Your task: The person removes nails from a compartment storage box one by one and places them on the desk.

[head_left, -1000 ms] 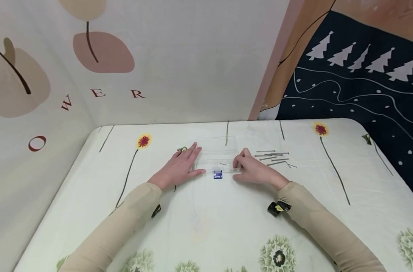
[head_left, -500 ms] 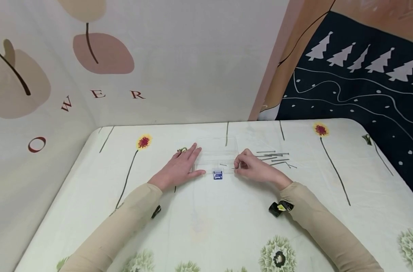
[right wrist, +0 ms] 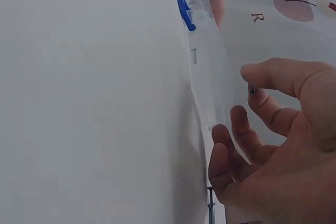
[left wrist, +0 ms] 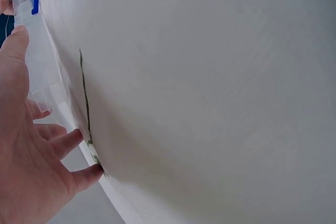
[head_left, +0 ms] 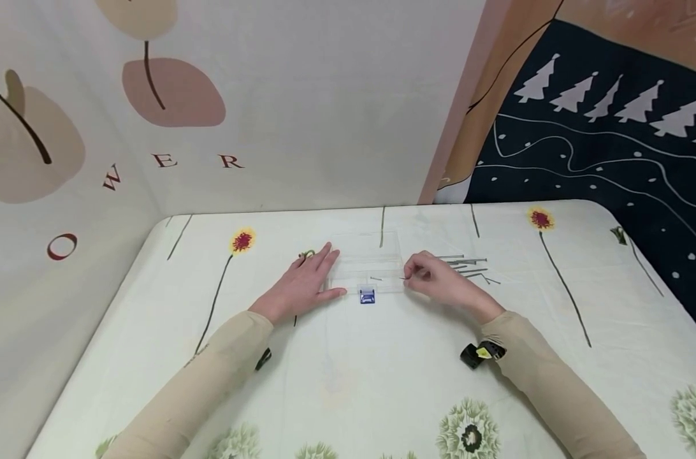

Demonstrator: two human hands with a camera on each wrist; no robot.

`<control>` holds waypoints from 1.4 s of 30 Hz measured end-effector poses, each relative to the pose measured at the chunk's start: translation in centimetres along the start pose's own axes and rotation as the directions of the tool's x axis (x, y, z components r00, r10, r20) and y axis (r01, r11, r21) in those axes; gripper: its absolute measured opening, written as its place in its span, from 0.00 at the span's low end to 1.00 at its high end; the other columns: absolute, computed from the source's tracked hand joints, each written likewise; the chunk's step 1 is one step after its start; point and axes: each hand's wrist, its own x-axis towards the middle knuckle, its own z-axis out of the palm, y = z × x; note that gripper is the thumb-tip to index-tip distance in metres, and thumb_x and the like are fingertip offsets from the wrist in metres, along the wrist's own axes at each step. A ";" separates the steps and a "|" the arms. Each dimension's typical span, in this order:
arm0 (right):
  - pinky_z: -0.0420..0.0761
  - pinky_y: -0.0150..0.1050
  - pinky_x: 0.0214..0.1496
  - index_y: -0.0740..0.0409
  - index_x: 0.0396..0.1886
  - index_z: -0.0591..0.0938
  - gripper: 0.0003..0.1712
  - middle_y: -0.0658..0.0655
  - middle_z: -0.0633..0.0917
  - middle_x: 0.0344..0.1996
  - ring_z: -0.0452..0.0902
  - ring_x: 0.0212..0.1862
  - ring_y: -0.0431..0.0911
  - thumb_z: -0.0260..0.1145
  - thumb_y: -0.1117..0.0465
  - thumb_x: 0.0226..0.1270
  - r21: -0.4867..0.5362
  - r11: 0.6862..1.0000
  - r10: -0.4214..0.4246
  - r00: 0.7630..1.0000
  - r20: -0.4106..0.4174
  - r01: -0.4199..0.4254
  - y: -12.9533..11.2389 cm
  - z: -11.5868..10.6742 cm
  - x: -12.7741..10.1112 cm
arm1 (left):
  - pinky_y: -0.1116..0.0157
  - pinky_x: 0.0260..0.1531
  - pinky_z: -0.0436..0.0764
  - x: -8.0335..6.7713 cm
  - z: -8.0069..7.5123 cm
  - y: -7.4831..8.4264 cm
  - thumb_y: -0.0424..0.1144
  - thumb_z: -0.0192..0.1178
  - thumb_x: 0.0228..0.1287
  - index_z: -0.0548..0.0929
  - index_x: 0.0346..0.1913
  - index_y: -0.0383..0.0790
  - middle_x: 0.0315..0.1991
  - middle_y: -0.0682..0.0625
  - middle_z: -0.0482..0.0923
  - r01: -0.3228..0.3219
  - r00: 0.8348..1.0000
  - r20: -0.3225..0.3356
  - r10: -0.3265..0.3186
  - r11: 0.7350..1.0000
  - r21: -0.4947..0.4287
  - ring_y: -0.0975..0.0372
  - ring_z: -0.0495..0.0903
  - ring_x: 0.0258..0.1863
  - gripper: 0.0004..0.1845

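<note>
A clear plastic box (head_left: pixel 354 281) lies with its see-through lid (head_left: pixel 362 246) tilted back; its blue latch (head_left: pixel 367 296) faces the person. The left hand (head_left: pixel 302 285) rests, fingers straight, against the box's left end. Inside the box lies a small nail (right wrist: pixel 193 56). Just off the box's right end, the right hand (head_left: pixel 436 280) pinches another small nail (right wrist: pixel 252 88) between thumb and forefinger; most of it is hidden by the fingertips. Its other fingers curl loosely beside the box wall.
Several loose nails (head_left: pixel 468 261) lie to the right of the box, partly behind the right hand. The table (head_left: pixel 348 382) has a flowered cloth over it. A pale printed curtain (head_left: pixel 325 127) hangs along the far edge, and a dark one (head_left: pixel 600 153) at right.
The right hand has drawn back from the box's right end, moving right and slightly up, with a small nail now showing at its fingertips. The left hand has stayed still.
</note>
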 end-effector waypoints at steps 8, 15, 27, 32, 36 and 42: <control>0.73 0.46 0.51 0.62 0.37 0.78 0.02 0.54 0.80 0.37 0.74 0.43 0.48 0.63 0.69 0.65 -0.005 1.000 0.011 1.000 -0.018 -0.011 0.3 -1.1 -0.9 | 0.45 0.68 0.50 0.0 0.0 0.0 0.64 0.49 0.68 0.50 0.76 0.38 0.76 0.41 0.42 0.004 1.000 0.002 -0.004 1.000 0.003 0.51 0.50 0.73 0.46; 0.74 0.41 0.48 0.63 0.37 0.79 0.02 0.54 0.81 0.35 0.76 0.41 0.47 0.63 0.67 0.67 0.003 1.000 0.020 1.000 -0.010 -0.020 0.8 -1.9 -1.7 | 0.45 0.68 0.49 0.0 0.1 0.0 0.64 0.49 0.68 0.49 0.76 0.38 0.77 0.41 0.42 0.003 1.000 0.005 -0.003 1.000 -0.005 0.51 0.50 0.73 0.46; 0.76 0.38 0.48 0.62 0.38 0.79 0.02 0.55 0.84 0.36 0.79 0.42 0.48 0.61 0.67 0.69 -0.006 0.998 0.065 0.997 -0.043 -0.065 1.3 -4.0 -3.1 | 0.45 0.68 0.49 -0.1 -0.1 0.1 0.65 0.50 0.67 0.49 0.77 0.38 0.77 0.42 0.41 0.014 1.000 0.012 -0.013 1.000 -0.007 0.51 0.49 0.74 0.46; 0.76 0.34 0.42 0.64 0.39 0.79 0.03 0.55 0.83 0.33 0.78 0.37 0.47 0.60 0.69 0.69 -0.024 0.999 0.046 0.998 -0.034 -0.047 1.8 -4.7 -3.8 | 0.45 0.68 0.48 -0.1 -0.1 0.2 0.65 0.50 0.67 0.49 0.77 0.39 0.77 0.42 0.41 0.014 1.000 0.012 -0.014 1.000 -0.005 0.52 0.48 0.74 0.47; 0.76 0.35 0.43 0.64 0.38 0.80 0.03 0.55 0.82 0.33 0.77 0.37 0.46 0.61 0.68 0.69 -0.032 0.999 0.041 0.999 -0.022 -0.042 2.2 -5.0 -4.3 | 0.45 0.68 0.48 -0.1 -0.1 0.2 0.65 0.49 0.67 0.49 0.77 0.39 0.77 0.42 0.41 0.018 1.000 0.016 -0.018 1.000 -0.006 0.52 0.48 0.74 0.46; 0.76 0.33 0.45 0.64 0.39 0.80 0.03 0.54 0.82 0.33 0.77 0.37 0.45 0.62 0.68 0.69 -0.051 0.998 0.042 0.998 -0.048 -0.045 2.6 -5.9 -5.3 | 0.45 0.68 0.47 -0.2 -0.2 0.2 0.65 0.49 0.67 0.49 0.77 0.39 0.77 0.43 0.40 0.028 0.999 0.026 -0.027 0.999 -0.017 0.52 0.47 0.74 0.47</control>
